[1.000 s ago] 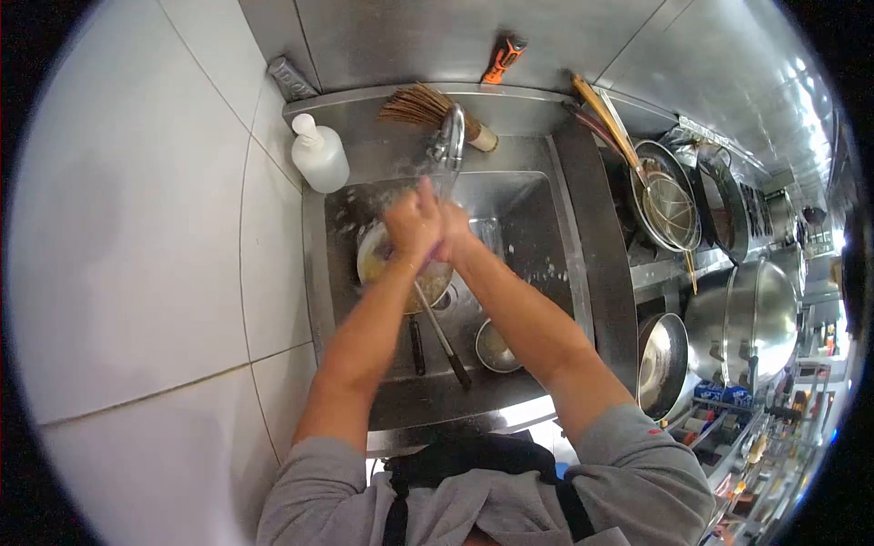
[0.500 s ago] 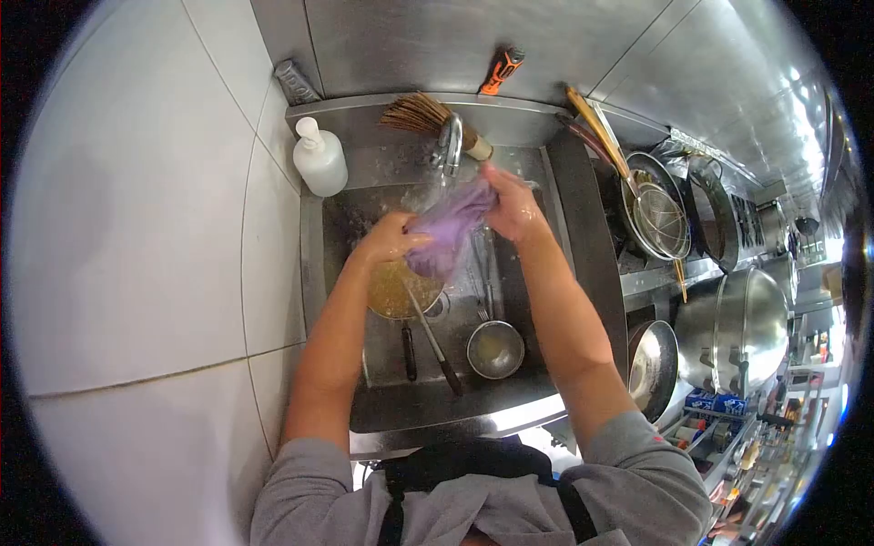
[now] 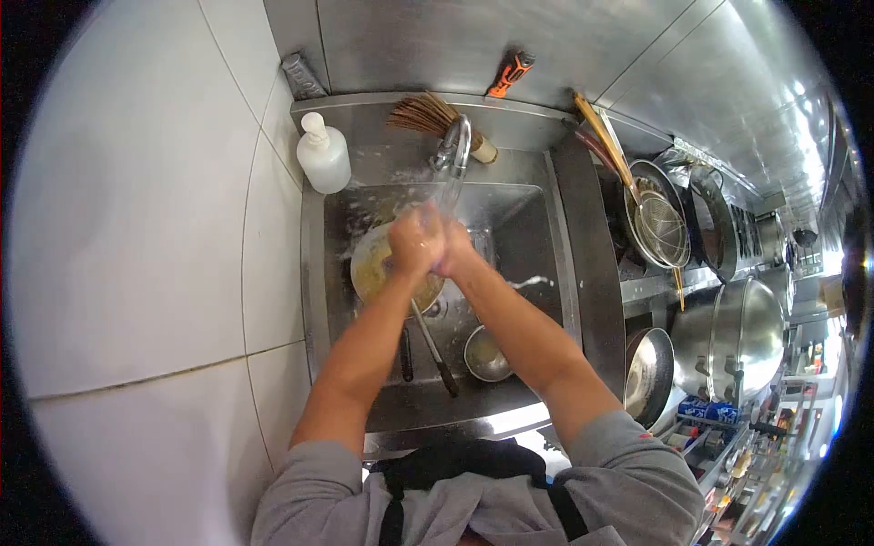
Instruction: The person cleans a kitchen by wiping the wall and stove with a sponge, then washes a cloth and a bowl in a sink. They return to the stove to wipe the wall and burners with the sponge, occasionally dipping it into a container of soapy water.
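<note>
My left hand (image 3: 416,239) and my right hand (image 3: 457,248) are pressed together below the faucet (image 3: 461,141), in front of its running water. Both are closed around a purple cloth (image 3: 442,267), almost wholly hidden by the fingers. Under my hands sits a round pan (image 3: 369,259) with yellowish, cloudy liquid in it. A long-handled utensil (image 3: 430,344) leans out of that pan, its far end hidden. To the right of it lies a small metal ladle bowl (image 3: 488,355), partly covered by my right forearm.
Behind the sink (image 3: 563,237) are a white pump bottle (image 3: 324,156) and a bamboo brush (image 3: 426,114). On the right stand a wire strainer (image 3: 663,227), a wok (image 3: 648,373) and a large metal pot (image 3: 742,328). A tiled wall (image 3: 155,227) borders the left.
My hands have come together and the spread cloth is now bunched between them. They sit slightly lower, over the pan. Water splashes beside the pan and right forearm.
</note>
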Available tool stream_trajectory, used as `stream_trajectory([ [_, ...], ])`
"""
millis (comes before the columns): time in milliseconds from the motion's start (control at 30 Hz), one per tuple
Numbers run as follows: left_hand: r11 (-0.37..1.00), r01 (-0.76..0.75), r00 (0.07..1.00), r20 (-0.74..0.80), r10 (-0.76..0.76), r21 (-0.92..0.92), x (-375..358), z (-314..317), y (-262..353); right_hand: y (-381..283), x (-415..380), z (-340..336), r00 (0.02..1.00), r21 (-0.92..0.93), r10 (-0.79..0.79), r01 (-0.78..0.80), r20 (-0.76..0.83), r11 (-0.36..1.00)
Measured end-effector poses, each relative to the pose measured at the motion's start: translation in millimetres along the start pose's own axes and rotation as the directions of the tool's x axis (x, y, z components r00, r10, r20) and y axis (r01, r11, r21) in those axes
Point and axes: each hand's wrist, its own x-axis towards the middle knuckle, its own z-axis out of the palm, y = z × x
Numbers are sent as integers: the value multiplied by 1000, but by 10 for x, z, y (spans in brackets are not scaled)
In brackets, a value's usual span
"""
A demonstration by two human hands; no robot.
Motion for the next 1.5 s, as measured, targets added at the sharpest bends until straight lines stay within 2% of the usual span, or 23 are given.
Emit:
stream_trajectory([
  [67, 976, -197, 980, 58, 192, 90, -146, 184, -216, -32, 20, 30, 998, -4, 27, -27, 63, 1000],
  [200, 994, 58, 992, 106, -68, 90, 256, 95, -317, -58, -37, -19, 950, -50, 159, -151, 268, 987],
  [267, 990, 116, 985, 114, -126, 85, 437, -70, -210, -205, -204, 154, 969, -255, 196, -154, 149, 955],
  [367, 780, 453, 793, 595, -131, -432, 643, -361, -78, -413, -182, 147, 988, -585, 138, -71, 70, 808],
  [433, 804, 333, 785, 617, 53, -493, 490, -273, -320, -607, -205, 132, 990, -710, 71, 38, 124, 704],
  [467, 798, 215, 748, 620, 235, -563, 433, -297, -334, -762, -336, 229, 981, -649, 12, 121, 196, 751],
  [500, 967, -6, 609, 765, 207, -256, 459, -391, -402, -883, -440, 255, 964, -580, -51, 198, 260, 790],
  [533, 965, -6, 610, 764, 210, -261, 481, -441, -517, -952, -391, 122, 964, -584, -52, 199, 259, 787],
  [600, 937, 302, 505, 863, -1, -176, 472, -482, -699, -1007, -237, -210, 888, -179, -107, 206, 448, 962],
  [633, 935, 305, 507, 862, 0, -179, 441, -512, -627, -898, -251, -202, 958, 108, -124, 99, 259, 989],
  [700, 441, 611, 672, 725, 149, -657, 374, -609, -237, -664, -284, -32, 984, 221, -101, 67, 149, 973],
  [767, 710, 526, 718, 691, -77, -468, 210, -543, 204, -448, -110, -30, 1000, 257, -6, -2, 31, 967],
  [833, 941, -53, 845, 487, 220, -333, -86, -286, 505, -174, 95, -160, 979, 134, -96, 72, 179, 988],
  [867, 938, -57, 833, 502, 234, -342, -165, -164, 396, -76, 128, -185, 962, 27, -149, 147, 227, 989],
  [900, 964, -264, 952, 159, 261, 3, -251, 79, 147, -5, 151, -181, 948, -123, -201, 236, 246, 964],
  [1000, 962, -233, 969, 124, 216, 144, -6, 306, -312, 41, 235, -124, 913, -643, -333, 405, 238, 650],
  [1100, 956, -256, 962, 133, 238, 144, 69, 292, -458, 71, 311, -200, 868, -884, -411, 399, 279, 243],
  [1233, 984, -109, 993, 65, 101, 139, -232, 21, -25, 239, 765, -132, 817, -898, -398, 304, 417, -318],
  [1333, 973, -210, 968, 160, 194, 92, 334, 28, -891, 229, 1146, -173, 783, -722, -285, 279, 552, -633],
  [1367, 959, -253, 948, 228, 220, 125, 495, 45, -1205, 60, 932, -47, 778, -729, -311, 258, 546, -634],
  [1400, 942, -318, 916, 290, 277, 104, 665, 115, -1560, -66, 707, 33, 726, -802, -376, 412, 576, -433],
  [1467, 852, -489, 765, 377, 522, -187, 1079, 328, -2436, -171, 771, 14, 676, -807, -454, 551, 580, -212],
  [1500, 880, -377, 724, 501, 474, -288, 1005, 205, -2126, -225, 718, 75, 728, -831, -407, 521, 552, -196],
])
